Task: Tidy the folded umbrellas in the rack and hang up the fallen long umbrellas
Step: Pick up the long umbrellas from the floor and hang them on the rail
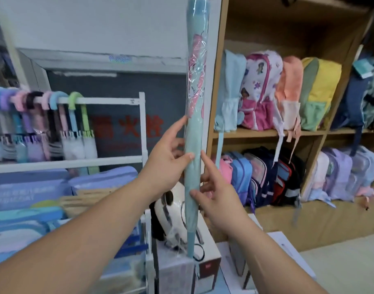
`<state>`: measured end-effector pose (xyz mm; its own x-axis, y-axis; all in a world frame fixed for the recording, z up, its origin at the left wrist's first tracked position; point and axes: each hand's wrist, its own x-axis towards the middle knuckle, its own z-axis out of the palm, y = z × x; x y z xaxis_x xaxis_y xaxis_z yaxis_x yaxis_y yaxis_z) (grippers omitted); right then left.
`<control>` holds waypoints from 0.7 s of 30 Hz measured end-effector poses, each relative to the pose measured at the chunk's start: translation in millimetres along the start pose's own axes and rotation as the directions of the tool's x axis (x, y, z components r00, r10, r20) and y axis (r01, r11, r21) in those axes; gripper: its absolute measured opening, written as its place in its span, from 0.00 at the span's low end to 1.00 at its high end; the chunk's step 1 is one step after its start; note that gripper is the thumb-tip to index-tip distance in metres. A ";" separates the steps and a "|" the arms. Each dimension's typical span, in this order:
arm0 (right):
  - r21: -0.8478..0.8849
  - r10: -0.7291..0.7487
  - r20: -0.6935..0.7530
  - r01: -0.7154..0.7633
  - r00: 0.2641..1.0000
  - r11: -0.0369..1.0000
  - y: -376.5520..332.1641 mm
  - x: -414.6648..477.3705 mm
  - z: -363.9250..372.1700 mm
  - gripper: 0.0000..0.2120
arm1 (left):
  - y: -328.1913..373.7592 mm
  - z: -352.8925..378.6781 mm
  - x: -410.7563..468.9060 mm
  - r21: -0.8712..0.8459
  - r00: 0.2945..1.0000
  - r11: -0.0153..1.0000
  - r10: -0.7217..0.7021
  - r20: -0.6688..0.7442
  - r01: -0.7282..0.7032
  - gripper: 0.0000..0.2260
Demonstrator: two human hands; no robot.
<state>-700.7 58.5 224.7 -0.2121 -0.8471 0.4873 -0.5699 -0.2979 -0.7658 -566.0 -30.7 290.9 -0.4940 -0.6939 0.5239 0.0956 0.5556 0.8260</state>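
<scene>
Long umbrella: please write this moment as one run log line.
long teal umbrella: upright, plastic-wrapped | left hand: holds it | right hand: holds it | white rack: hanging umbrellas, at left

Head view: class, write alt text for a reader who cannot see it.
The left hand and right hand grip a long teal umbrella upright, in a clear sleeve. To the left, hanging umbrellas hook over a white rack; to the right, wooden shelves hold backpacks.

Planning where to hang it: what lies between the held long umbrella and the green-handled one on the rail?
In the head view: bare rail, the rack's white post, then dark wall.
</scene>
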 end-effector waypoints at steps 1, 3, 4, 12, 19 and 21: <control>-0.002 -0.013 -0.012 0.013 1.000 1.000 -7.0 14.0 5.3 0.43 | 1.6 -12.4 9.9 -0.009 1.000 1.000 0.016 0.002 -0.016 0.35; -0.018 -0.039 -0.022 0.038 0.999 0.999 -21.2 38.3 13.0 0.43 | 5.9 -36.6 30.4 -0.021 0.999 0.999 0.038 0.013 -0.038 0.35; -0.039 -0.074 -0.044 0.073 0.996 0.997 -31.8 57.5 30.7 0.43 | 4.1 -63.2 43.4 -0.026 0.998 0.998 0.051 0.029 -0.050 0.35; -0.037 -0.115 -0.106 0.112 0.988 0.993 -81.7 172.5 116.5 0.42 | -0.1 -182.4 108.7 0.107 0.988 0.994 0.012 0.155 -0.029 0.39; 0.002 -0.151 -0.128 0.153 0.980 0.988 -118.5 260.0 178.0 0.42 | -10.1 -278.3 165.3 0.077 0.982 0.994 0.068 0.176 -0.083 0.40; -0.005 -0.162 -0.131 0.162 0.978 0.987 -126.6 282.7 186.8 0.42 | -10.8 -296.3 179.0 0.081 0.980 0.991 0.093 0.178 -0.108 0.40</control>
<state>-540.2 -225.5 381.0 -0.2195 -0.7226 0.6555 -0.6011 -0.4290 -0.6743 -399.4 -296.6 437.4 -0.6286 -0.5471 0.5528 0.0781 0.6628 0.7447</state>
